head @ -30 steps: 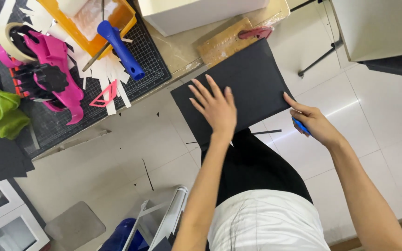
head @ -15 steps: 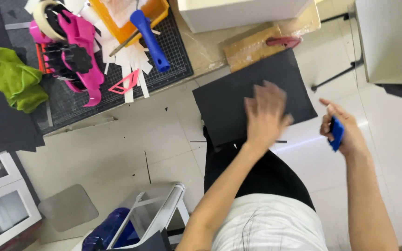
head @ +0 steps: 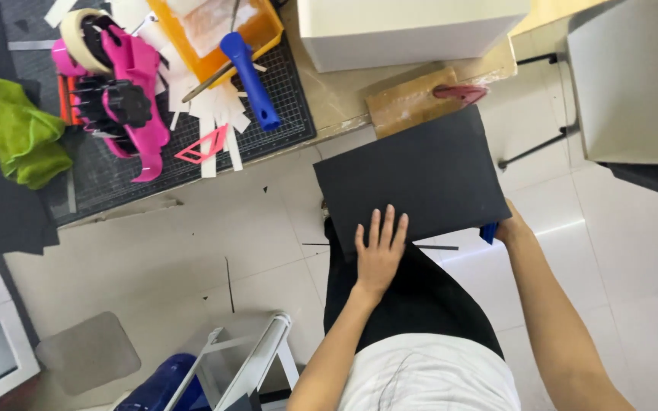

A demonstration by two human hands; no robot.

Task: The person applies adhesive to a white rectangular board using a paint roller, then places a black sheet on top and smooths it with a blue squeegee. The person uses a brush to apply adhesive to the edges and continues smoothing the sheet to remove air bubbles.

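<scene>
A large black sheet of card [head: 413, 175] lies across my lap, reaching up to the table's edge. My left hand [head: 378, 247] rests flat on its near edge with the fingers spread. My right hand [head: 508, 228] sits at the sheet's lower right corner, closed around a small blue tool [head: 488, 232] that is mostly hidden by the sheet and my fingers.
On the table lie a dark cutting mat [head: 108, 164], a pink tape dispenser [head: 119, 91], a blue-handled tool [head: 249, 68], an orange tray [head: 215, 30], white paper strips [head: 218, 122], a green cloth [head: 17, 129], a white box [head: 413, 27] and a brown board [head: 413, 95]. A folded stool [head: 253, 358] stands at my left.
My left hand came back down flat onto the black sheet's near edge. My right hand with the blue tool moved in to the sheet's lower right corner. The view shifted.
</scene>
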